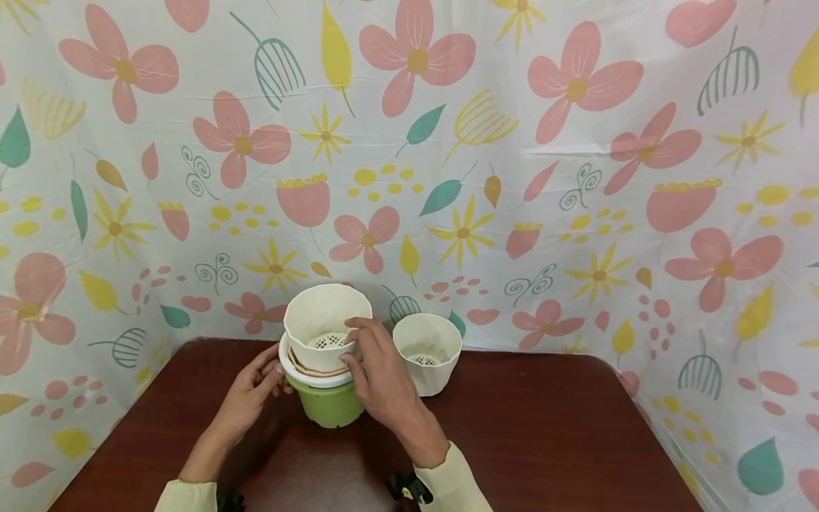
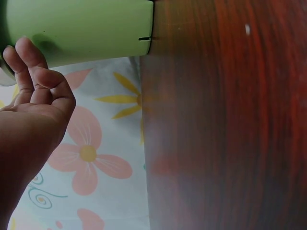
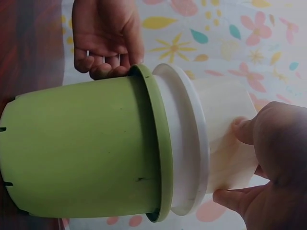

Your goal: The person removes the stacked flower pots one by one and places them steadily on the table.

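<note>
A green flower pot (image 1: pixel 333 407) stands upright on the table with a white pot (image 3: pixel 184 143) nested in it. A thin tan rim (image 1: pixel 311 370) shows inside the white one. On top sits a cream faceted pot (image 1: pixel 307 320) with a perforated bottom, tilted a little and partly inside the stack. My right hand (image 1: pixel 387 377) pinches this cream pot by its wall, thumb and fingers on opposite sides. At the stack's left, my left hand (image 1: pixel 246 391) grips the green pot's rim, fingertips curled under it in the right wrist view.
A second cream pot (image 1: pixel 441 375) with a perforated bottom stands just right of the stack, behind my right hand. The dark red-brown table (image 1: pixel 544 441) ends at a flower-printed cloth (image 1: pixel 486 284) hanging behind and at both sides.
</note>
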The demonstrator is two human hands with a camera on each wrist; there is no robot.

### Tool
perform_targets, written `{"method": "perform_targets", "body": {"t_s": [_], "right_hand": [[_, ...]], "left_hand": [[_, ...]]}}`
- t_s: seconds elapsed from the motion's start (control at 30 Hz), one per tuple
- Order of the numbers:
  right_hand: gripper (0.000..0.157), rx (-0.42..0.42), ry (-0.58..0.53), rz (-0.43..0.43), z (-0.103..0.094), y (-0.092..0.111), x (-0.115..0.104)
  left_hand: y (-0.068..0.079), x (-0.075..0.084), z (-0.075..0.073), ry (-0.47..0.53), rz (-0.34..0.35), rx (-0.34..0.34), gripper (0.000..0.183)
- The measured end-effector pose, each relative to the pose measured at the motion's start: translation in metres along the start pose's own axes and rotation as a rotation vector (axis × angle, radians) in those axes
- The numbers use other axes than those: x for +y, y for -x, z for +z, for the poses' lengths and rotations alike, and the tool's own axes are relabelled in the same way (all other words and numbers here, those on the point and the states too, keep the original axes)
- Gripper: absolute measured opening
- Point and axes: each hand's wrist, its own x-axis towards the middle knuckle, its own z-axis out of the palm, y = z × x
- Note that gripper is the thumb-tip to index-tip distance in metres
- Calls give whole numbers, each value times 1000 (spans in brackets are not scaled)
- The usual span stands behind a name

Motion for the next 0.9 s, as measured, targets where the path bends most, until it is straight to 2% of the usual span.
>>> {"method": "perform_targets", "body": {"t_s": [0.4, 0.9], "right_hand": [[13, 25, -10, -37, -1, -4, 0], [17, 56, -24, -29, -6, -3, -2]], "left_hand": [[0, 1, -4, 7, 21, 3, 54], [0, 1, 0, -10, -8, -3, 54]]}}
